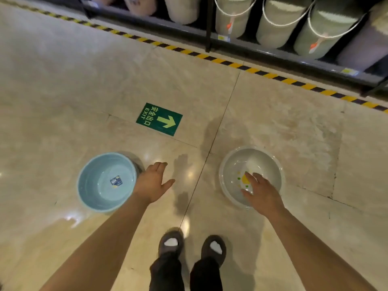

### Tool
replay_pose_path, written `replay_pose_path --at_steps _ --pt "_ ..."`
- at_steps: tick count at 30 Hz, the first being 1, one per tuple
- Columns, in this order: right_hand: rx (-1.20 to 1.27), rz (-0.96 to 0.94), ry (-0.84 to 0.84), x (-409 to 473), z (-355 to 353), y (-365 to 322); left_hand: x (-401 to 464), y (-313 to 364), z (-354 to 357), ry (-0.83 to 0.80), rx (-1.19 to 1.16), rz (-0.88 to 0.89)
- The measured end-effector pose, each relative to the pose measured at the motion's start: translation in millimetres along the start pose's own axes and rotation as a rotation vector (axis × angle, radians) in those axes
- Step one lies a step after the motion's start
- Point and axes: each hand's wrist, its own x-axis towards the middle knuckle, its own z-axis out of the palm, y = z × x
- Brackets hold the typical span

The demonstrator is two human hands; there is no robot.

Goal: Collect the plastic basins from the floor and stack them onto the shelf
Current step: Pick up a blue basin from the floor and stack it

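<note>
While both arms reach down, I log my left hand (154,182) released, fingers spread, just beside the blue basin (107,182) at 9 o'clock on the floor (63,91). Right hand (261,193), grip released, hovers over the clear basin (252,177) at 3 o'clock. Shelf (273,55) with buckets (277,24) at 1 o'clock.

Two basins (107,182) (252,175) side by side, floor (84,91)

A green sign (159,119) stuck flat on the floor (63,91) reads "EXIT" beside the Chinese characters "安全出口", with a pale arrow (its print faces sideways to the viewer). A small label (116,181) inside the blue basin (107,182) is too blurred to read.
</note>
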Motion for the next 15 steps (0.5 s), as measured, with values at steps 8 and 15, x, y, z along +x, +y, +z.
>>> replay_pose_path --at_steps 8,15 --pt "-0.036 -0.137 -0.067 -31.2 31.9 -131.1 -103.7 -115.9 -7.6 0.024 -0.065 -0.167" --pt "-0.067 -0.135 -0.031 -66.9 83.3 -253.1 -183.1 -260.5 -26.3 0.074 0.0 -0.132"
